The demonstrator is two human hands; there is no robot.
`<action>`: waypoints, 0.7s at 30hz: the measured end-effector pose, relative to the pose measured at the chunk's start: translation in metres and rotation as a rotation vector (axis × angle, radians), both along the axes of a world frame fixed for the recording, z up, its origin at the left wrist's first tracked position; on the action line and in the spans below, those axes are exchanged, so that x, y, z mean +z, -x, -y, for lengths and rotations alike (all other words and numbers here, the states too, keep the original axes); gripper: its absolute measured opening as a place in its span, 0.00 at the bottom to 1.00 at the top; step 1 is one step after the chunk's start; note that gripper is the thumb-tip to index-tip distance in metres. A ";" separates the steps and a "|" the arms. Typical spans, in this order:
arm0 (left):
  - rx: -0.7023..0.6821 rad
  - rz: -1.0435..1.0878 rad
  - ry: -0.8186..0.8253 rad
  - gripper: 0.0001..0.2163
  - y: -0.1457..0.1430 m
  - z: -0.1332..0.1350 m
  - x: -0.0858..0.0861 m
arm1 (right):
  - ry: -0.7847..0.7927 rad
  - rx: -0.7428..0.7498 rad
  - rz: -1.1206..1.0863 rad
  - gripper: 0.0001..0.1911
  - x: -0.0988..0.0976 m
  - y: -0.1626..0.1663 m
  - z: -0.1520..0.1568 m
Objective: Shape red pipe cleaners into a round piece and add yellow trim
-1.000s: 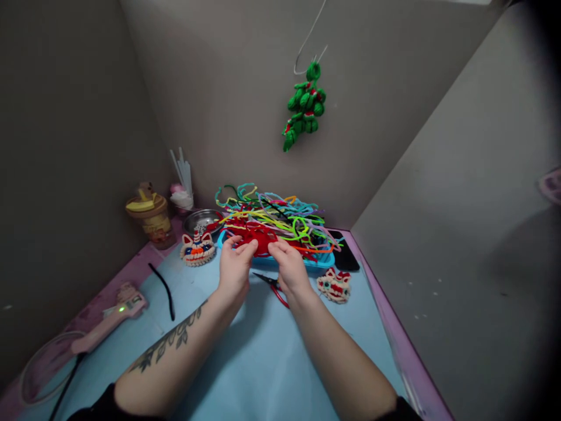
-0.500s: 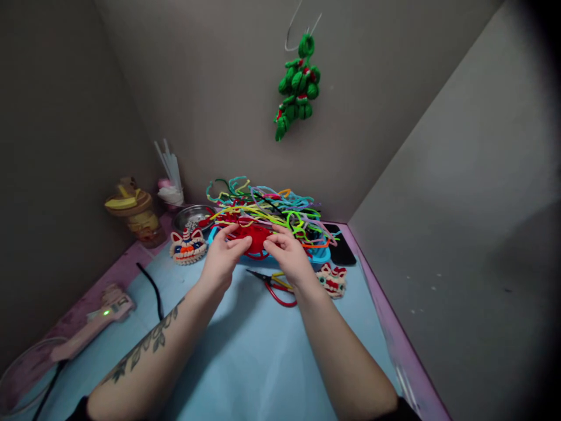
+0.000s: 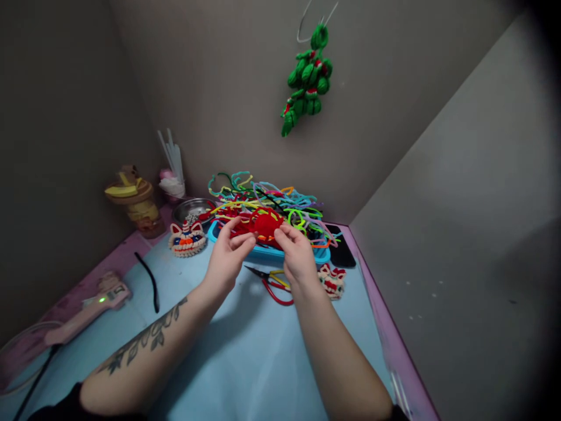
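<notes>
A round red fuzzy disc with loops around its rim [image 3: 267, 225] is held up above a blue basket [image 3: 274, 254]. My right hand [image 3: 298, 251] pinches the disc's right edge between thumb and fingers. At the disc's left side is my left hand [image 3: 228, 254], its index finger apart from the thumb; whether its fingertips touch the disc is hard to see. Scissors with red and yellow handles [image 3: 276, 286] lie open on the blue mat below the hands. Near my right wrist sits a small white, red and green lion-face piece [image 3: 332, 282].
Colourful fuzzy stems [image 3: 302, 202] spill over the basket. Left of it are a lion-face piece [image 3: 187, 241] and a metal bowl [image 3: 195, 207]. A pink glue gun [image 3: 90, 307] and black stem [image 3: 149, 280] lie left; a phone [image 3: 344, 251] lies right. Green ornament [image 3: 309, 82] hangs above.
The red disc has moved slightly up and right with my right hand and tilted, showing more of its looped rim. My left fingers have loosened from it. The view has shifted a little.
</notes>
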State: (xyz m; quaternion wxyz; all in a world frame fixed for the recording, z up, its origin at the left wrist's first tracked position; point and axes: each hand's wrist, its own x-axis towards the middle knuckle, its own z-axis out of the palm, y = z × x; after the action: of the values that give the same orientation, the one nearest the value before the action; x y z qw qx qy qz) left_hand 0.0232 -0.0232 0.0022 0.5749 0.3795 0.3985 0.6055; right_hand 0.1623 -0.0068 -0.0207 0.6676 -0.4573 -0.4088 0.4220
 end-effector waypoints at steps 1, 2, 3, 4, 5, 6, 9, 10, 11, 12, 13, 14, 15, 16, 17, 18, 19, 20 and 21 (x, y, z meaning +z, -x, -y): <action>0.019 0.035 -0.012 0.36 -0.002 0.002 0.000 | 0.005 0.007 0.002 0.10 0.000 0.002 0.001; 0.026 0.060 -0.017 0.37 -0.003 0.003 0.000 | 0.011 0.019 0.010 0.11 0.000 0.004 0.002; 0.025 0.076 -0.018 0.38 -0.004 0.004 0.001 | 0.017 0.036 0.022 0.11 0.000 0.005 0.003; 0.019 0.086 -0.018 0.39 -0.005 0.005 0.001 | 0.022 0.055 0.042 0.11 0.000 0.007 0.004; 0.012 0.091 -0.017 0.39 -0.005 0.005 0.001 | 0.022 0.074 0.069 0.11 0.001 0.008 0.005; 0.008 0.092 -0.019 0.39 -0.005 0.005 0.001 | 0.016 0.091 0.107 0.10 0.002 0.009 0.006; 0.016 0.070 -0.036 0.39 -0.003 0.002 -0.002 | -0.030 0.111 0.248 0.08 0.004 0.008 0.008; 0.023 0.058 -0.036 0.38 -0.003 0.000 -0.003 | -0.045 0.103 0.291 0.08 0.005 0.007 0.008; 0.031 0.048 -0.032 0.37 -0.002 -0.001 -0.004 | -0.056 0.087 0.325 0.07 0.006 0.005 0.009; 0.037 0.041 -0.024 0.37 -0.002 -0.002 -0.005 | -0.066 0.066 0.350 0.07 0.008 0.004 0.010; 0.043 0.038 -0.013 0.36 -0.001 -0.002 -0.005 | -0.078 0.045 0.366 0.06 0.010 0.002 0.011; 0.045 0.037 -0.003 0.35 -0.001 -0.003 -0.005 | -0.095 0.033 0.378 0.07 0.012 0.001 0.012; 0.042 0.036 0.002 0.34 -0.001 -0.003 -0.005 | -0.118 0.031 0.387 0.08 0.014 0.000 0.013; 0.034 0.036 0.000 0.33 -0.001 -0.003 -0.005 | -0.144 0.038 0.400 0.09 0.017 -0.001 0.015; 0.020 0.035 -0.005 0.32 -0.001 -0.002 -0.005 | -0.170 0.048 0.420 0.10 0.020 -0.002 0.016; 0.005 0.037 -0.013 0.31 -0.001 -0.002 -0.005 | -0.194 0.054 0.444 0.08 0.022 -0.003 0.017; -0.010 0.044 -0.019 0.31 -0.002 -0.001 -0.004 | -0.215 0.050 0.469 0.06 0.024 -0.003 0.018; -0.027 0.057 -0.018 0.31 -0.002 -0.001 -0.004 | -0.231 0.042 0.491 0.04 0.026 -0.003 0.019; -0.044 0.073 -0.012 0.31 -0.003 0.000 -0.003 | -0.242 0.032 0.505 0.03 0.027 -0.003 0.019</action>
State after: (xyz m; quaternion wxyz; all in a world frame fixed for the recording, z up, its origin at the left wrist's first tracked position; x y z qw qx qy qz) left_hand 0.0260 -0.0232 -0.0012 0.6002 0.3692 0.3650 0.6084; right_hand 0.1657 -0.0258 0.0064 0.5875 -0.4586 -0.6167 0.2533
